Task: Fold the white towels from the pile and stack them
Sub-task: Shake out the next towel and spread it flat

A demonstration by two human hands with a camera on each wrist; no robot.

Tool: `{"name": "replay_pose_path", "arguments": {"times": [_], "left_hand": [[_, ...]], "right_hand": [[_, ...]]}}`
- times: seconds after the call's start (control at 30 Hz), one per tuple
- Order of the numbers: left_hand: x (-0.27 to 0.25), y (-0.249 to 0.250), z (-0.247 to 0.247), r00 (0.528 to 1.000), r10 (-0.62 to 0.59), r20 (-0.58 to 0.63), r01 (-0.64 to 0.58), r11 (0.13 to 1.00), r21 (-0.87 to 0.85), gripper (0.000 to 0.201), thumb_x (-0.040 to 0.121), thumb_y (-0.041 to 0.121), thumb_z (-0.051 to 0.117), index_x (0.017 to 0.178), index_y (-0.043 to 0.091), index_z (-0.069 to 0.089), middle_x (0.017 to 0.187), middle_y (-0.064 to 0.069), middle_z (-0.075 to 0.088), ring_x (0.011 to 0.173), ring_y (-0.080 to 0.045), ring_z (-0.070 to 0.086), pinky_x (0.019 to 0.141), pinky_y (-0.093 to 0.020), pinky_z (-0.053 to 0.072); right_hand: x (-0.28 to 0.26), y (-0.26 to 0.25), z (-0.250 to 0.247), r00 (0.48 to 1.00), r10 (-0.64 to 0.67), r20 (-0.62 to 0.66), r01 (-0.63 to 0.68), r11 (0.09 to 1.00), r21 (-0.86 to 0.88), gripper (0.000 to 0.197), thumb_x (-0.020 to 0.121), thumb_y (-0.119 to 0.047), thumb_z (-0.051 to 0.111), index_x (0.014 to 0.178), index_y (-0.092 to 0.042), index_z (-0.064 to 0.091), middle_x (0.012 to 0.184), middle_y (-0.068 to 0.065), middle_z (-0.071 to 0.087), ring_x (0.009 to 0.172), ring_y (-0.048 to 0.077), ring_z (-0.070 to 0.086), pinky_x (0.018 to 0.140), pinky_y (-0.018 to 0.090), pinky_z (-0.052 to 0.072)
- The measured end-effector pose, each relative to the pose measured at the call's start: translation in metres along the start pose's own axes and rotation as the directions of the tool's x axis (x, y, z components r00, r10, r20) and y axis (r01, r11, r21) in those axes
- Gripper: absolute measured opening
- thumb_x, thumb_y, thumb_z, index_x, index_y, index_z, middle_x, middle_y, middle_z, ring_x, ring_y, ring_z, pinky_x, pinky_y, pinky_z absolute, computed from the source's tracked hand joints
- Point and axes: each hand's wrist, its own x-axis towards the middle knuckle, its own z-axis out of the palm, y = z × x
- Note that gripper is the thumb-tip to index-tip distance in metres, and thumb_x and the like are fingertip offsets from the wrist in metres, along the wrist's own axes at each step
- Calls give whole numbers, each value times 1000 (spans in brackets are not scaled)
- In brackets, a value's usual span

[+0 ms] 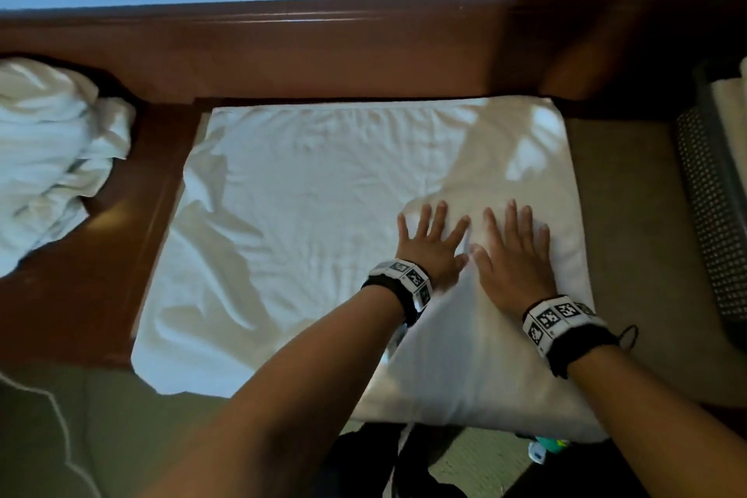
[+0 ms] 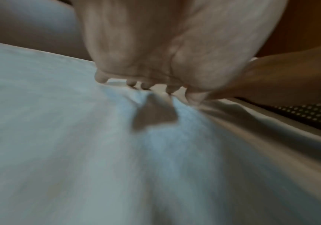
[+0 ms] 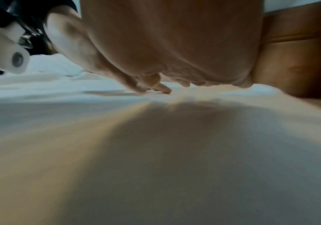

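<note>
At the left edge of the head view lies the pile point(image 1: 52, 158) of crumpled white towels, resting on the dark wooden bench point(image 1: 323, 53). Filling the middle of the frame is the white towel point(image 1: 307, 222) now being worked: it is spread flat, wrinkled on its left half, with its right part seemingly doubled over into a thicker layer.

Right of centre, the left hand point(image 1: 430, 241) lies palm down on that thicker part, its fingers point(image 1: 426, 216) straight and spread, pressing and gripping nothing. Just beside it, thumbs nearly touching, the right hand point(image 1: 515, 247) does the same, flat and released. At the far right edge stands a dark perforated basket point(image 1: 711, 214) with something pale inside it.

The towel looks light, soft and limp; it should crease wherever pushed and slide little on itself. Corners and hemmed edges seem the best places to pinch for the next fold.

The wristbands carry black-and-white square markers; no readable words or brand show.
</note>
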Motion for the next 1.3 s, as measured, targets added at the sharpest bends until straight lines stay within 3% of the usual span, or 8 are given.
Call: {"name": "replay_pose_path", "arguments": {"times": [0.33,0.4,0.47,0.53,0.57,0.77,1.03,1.3], "left_hand": [[-158,-181,67,933,-308,-185,303,951,-59,68,100,58,-1,161,29,-14,164,-7,-33,153,-27,-29,122,-59,-16],[-181,-221,62,834,-507,-217,493,862,-120,65,108,45,15,159,25,-19,165,-14,-30,153,-33,-27,122,-60,-12],[-209,-266,63,652,-741,-156,701,669,-248,70,108,40,26,161,20,-15,169,-19,-16,156,-38,-10,123,-61,5],[-234,-302,65,492,-866,-83,779,481,-401,69,106,49,34,160,12,13,161,-22,23,147,-38,25,112,-58,33],[-244,-314,66,478,-876,-64,782,458,-423,68,104,55,38,152,8,27,150,-20,37,136,-36,37,104,-54,40],[-252,-333,71,659,-751,-37,593,550,-588,51,106,46,44,149,21,37,139,-9,60,124,-31,55,98,-47,44],[-262,-384,64,695,-719,-10,572,561,-599,48,108,48,29,112,15,64,117,-15,69,108,-37,63,92,-42,49],[-176,-399,-3,752,-631,-191,379,651,-658,49,104,52,40,134,15,52,140,-10,52,129,-32,49,104,-46,43]], "right_hand": [[-23,-123,38,980,114,164,-117,993,13,79,101,-58,17,159,-14,-16,162,22,-26,151,43,-19,120,63,-4],[-20,-156,39,975,45,216,-52,998,30,80,101,-60,16,157,-16,-21,160,20,-32,150,41,-23,119,63,-8],[-24,-198,46,964,-42,264,29,998,52,79,101,-62,16,155,-22,-26,158,17,-38,148,42,-27,117,65,-12],[-29,-246,59,951,-86,296,71,996,60,80,100,-63,17,153,-25,-30,155,15,-43,146,44,-31,113,69,-13],[-31,-268,65,948,-92,305,74,995,71,81,100,-65,17,152,-26,-32,154,13,-46,145,44,-33,112,70,-15],[-27,-361,81,955,-25,294,-9,994,113,85,95,-70,14,154,-25,-27,157,8,-42,146,42,-32,113,68,-15],[-20,-361,76,962,2,274,-13,999,39,79,99,-65,17,154,-29,-28,157,3,-43,147,33,-33,118,59,-17],[50,-376,53,973,10,229,-28,997,76,73,103,-59,16,158,-27,-21,161,5,-36,150,30,-27,120,59,-12]]}}
